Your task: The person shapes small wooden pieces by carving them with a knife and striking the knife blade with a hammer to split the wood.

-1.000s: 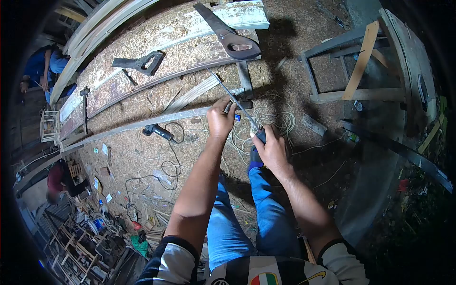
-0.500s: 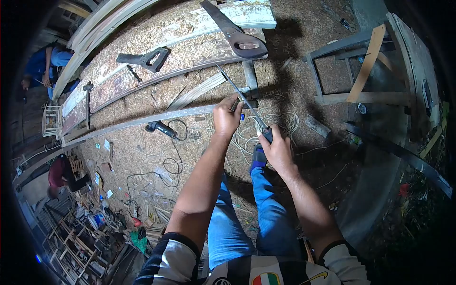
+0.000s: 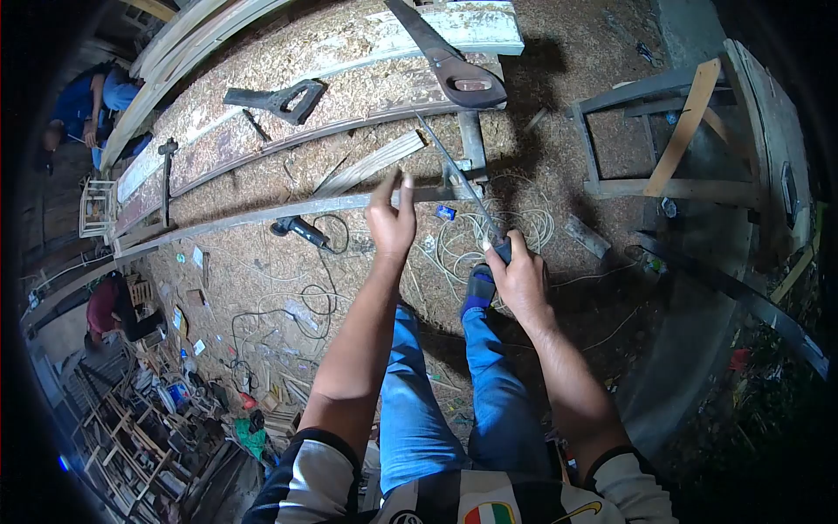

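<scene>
My right hand (image 3: 521, 272) is wrapped round the black handle of a long thin metal tool (image 3: 471, 194), whose blade points up and to the left. My left hand (image 3: 392, 217) is raised left of the blade, apart from it, with thumb and forefinger spread and nothing seen between them. Beyond the hands, a large handsaw (image 3: 447, 72) and a smaller saw (image 3: 278, 100) lie on the shaving-covered wooden bench (image 3: 375, 87). A hammer (image 3: 168, 175) rests at the bench's left part. On the ground left of my left hand is a black power tool (image 3: 301, 231).
Coiled pale cable (image 3: 532, 229) lies beyond my foot, near a small blue box (image 3: 445, 212). A wooden frame (image 3: 681, 189) stands at the right. Two people, one in blue (image 3: 74, 109) and one in dark red (image 3: 103, 310), are at the far left. Scrap wood (image 3: 131, 428) fills the lower left.
My left hand has come away from the blade to the left, and its fingers have opened. My right hand still holds the tool. The view has shifted slightly.
</scene>
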The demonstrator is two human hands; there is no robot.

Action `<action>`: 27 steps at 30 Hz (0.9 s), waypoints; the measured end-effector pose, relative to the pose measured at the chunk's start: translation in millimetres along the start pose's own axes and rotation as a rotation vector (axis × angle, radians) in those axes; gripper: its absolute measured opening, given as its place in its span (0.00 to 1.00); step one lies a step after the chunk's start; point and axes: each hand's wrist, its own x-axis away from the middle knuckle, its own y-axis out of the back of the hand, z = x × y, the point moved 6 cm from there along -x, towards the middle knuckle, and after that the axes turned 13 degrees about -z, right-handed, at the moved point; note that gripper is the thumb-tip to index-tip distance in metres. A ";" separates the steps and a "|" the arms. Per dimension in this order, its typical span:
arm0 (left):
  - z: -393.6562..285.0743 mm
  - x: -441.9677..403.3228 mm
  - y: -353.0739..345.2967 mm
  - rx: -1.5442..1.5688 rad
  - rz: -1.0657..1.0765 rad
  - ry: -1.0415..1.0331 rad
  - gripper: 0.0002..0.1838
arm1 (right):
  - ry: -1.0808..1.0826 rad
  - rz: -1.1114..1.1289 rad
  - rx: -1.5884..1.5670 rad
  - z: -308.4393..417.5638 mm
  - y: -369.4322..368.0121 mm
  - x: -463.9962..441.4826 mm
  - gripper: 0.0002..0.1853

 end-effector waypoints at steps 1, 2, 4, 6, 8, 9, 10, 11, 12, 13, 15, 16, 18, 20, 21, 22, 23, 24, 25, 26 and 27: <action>-8.7 -8.7 7.8 -0.039 -0.065 -0.035 0.22 | 0.000 0.000 0.000 0.8 -0.6 0.2 0.28; -23.4 -20.9 13.4 -0.044 -0.146 -0.160 0.20 | 0.008 -0.004 -0.013 2.3 -0.9 0.5 0.28; -76.7 -53.6 29.5 -0.127 -0.278 -0.460 0.21 | 0.015 -0.009 -0.025 1.5 -2.9 1.7 0.27; -135.6 -94.4 41.4 -0.165 -0.331 -0.713 0.20 | 0.070 -0.059 0.019 -0.9 -5.8 3.3 0.27; -210.3 -123.2 59.0 -0.081 -0.433 -0.981 0.18 | 0.097 -0.082 0.024 3.7 -3.7 5.1 0.26; -242.3 -139.1 66.9 -0.110 -0.375 -1.038 0.18 | 0.125 -0.105 0.028 7.5 -2.0 5.9 0.25; -267.1 -145.2 69.9 -0.070 -0.455 -1.125 0.20 | 0.122 -0.102 0.027 9.0 -2.6 6.2 0.25; -291.1 -150.9 72.8 -0.036 -0.541 -1.211 0.22 | 0.135 -0.110 0.046 10.6 -2.1 6.7 0.24; -305.3 -152.1 69.3 -0.080 -0.514 -1.218 0.23 | 0.149 -0.118 0.066 11.5 -1.2 6.5 0.24; -305.6 -145.5 55.1 -0.125 -0.463 -1.204 0.25 | 0.146 -0.113 0.069 11.3 -0.6 6.4 0.24; -291.7 -125.8 17.0 -0.213 -0.336 -1.159 0.31 | 0.146 -0.095 0.036 14.4 0.1 5.5 0.23; -214.7 -116.2 -33.5 -0.290 -0.162 -1.070 0.29 | 0.141 -0.094 0.034 17.4 2.7 4.7 0.23; -144.5 -122.4 -86.2 -0.359 0.005 -0.975 0.28 | 0.142 -0.081 0.202 19.7 8.0 0.8 0.22; -131.1 -127.4 -92.2 -0.285 0.046 -0.871 0.32 | 0.110 -0.108 0.068 3.8 3.9 -3.1 0.22; -159.4 -125.7 -75.3 -0.233 0.021 -0.923 0.33 | 0.092 -0.149 -0.081 0.4 5.1 -6.7 0.21; -187.4 -131.4 -61.8 -0.295 0.048 -0.937 0.32 | 0.083 -0.165 0.021 -1.1 7.8 -8.9 0.21; -203.9 -129.6 -51.8 -0.361 0.089 -0.942 0.33 | 0.085 -0.155 0.014 -2.1 8.5 -10.1 0.21; -212.9 -122.1 -47.3 -0.369 0.093 -0.944 0.33 | 0.073 -0.147 -0.034 -4.6 10.0 -11.3 0.21; -220.2 -114.1 -51.2 -0.402 0.134 -0.927 0.31 | 0.062 -0.145 -0.081 -5.5 11.5 -14.2 0.21; -223.9 -107.9 -60.3 -0.431 0.174 -0.908 0.32 | 0.102 -0.178 -0.069 -1.2 15.6 -14.8 0.16; -206.9 -94.2 -77.5 -0.313 0.189 -0.923 0.34 | 0.100 -0.179 -0.068 2.7 20.2 -15.9 0.16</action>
